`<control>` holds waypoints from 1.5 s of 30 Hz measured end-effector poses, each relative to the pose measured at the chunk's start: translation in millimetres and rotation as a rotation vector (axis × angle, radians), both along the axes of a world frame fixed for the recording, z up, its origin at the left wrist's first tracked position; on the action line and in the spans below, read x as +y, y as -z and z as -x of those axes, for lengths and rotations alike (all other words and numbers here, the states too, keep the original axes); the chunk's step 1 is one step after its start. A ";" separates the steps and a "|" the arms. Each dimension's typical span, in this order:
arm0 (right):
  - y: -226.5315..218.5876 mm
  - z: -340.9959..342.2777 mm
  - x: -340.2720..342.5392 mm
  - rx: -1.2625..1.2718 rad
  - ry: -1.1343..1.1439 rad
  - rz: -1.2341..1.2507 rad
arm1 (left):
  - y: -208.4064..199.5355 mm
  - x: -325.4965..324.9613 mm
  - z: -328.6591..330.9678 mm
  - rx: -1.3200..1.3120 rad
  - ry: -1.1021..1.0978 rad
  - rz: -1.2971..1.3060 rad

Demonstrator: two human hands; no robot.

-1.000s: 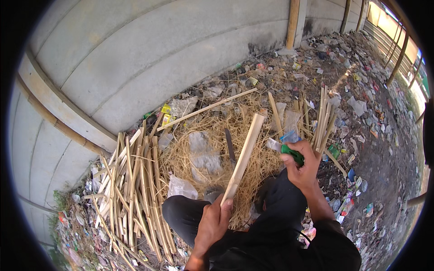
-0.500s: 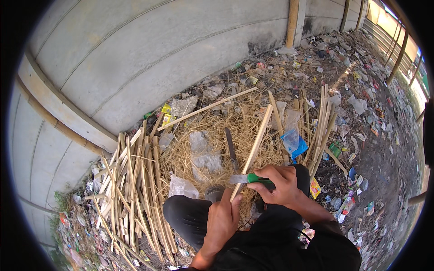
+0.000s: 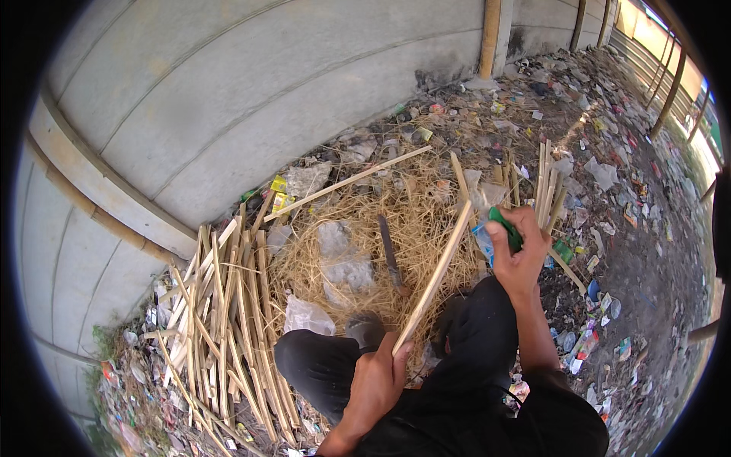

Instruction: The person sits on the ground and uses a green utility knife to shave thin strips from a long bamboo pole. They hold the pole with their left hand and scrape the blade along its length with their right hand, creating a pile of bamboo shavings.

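Observation:
My left hand (image 3: 377, 378) is closed round the lower end of a pale bamboo strip (image 3: 435, 283), which slants away up and to the right over my lap. Off the strip's far end, to its right, my right hand (image 3: 524, 250) grips the green handle of a knife (image 3: 506, 231); its blade is blurred and hard to make out. Beyond my knees lies a bed of straw-like shavings (image 3: 426, 198). On it rests a long dark blade (image 3: 388, 247) with a wooden handle, left of the strip.
A heap of bamboo strips (image 3: 240, 327) lies at my left, and a smaller bundle (image 3: 545, 183) stands at the right. Grey lumps (image 3: 339, 251) and a clear plastic bag (image 3: 308, 314) sit amid the shavings. A concrete wall (image 3: 251, 99) runs behind. Litter (image 3: 609, 266) covers the ground rightward.
My right hand with the knife has moved forward and right, away from my left hand along the strip. The strip's far end has dropped slightly rightward; my left hand still holds it.

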State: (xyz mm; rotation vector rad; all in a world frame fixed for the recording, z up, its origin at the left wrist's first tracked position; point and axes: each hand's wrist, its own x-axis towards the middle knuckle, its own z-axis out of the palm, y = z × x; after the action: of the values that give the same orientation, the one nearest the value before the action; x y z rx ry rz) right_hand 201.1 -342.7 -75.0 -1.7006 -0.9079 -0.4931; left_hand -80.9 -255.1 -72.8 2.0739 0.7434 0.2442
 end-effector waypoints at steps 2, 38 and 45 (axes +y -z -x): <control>-4.9 -21.0 -11.3 0.123 0.074 -0.036 | -0.3 -3.9 6.7 0.007 0.041 0.027; 11.6 29.0 -6.0 -0.120 -0.242 0.180 | 1.1 11.2 -3.5 -0.015 0.000 0.025; 9.1 -25.4 -9.7 0.033 0.062 0.074 | 9.9 5.1 11.0 0.041 0.045 0.029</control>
State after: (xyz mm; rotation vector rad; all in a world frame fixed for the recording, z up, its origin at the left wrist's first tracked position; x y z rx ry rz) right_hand 226.4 -352.4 -84.1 -1.8029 -0.8609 -0.4763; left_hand -91.9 -250.0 -82.7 2.0711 0.7197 0.1655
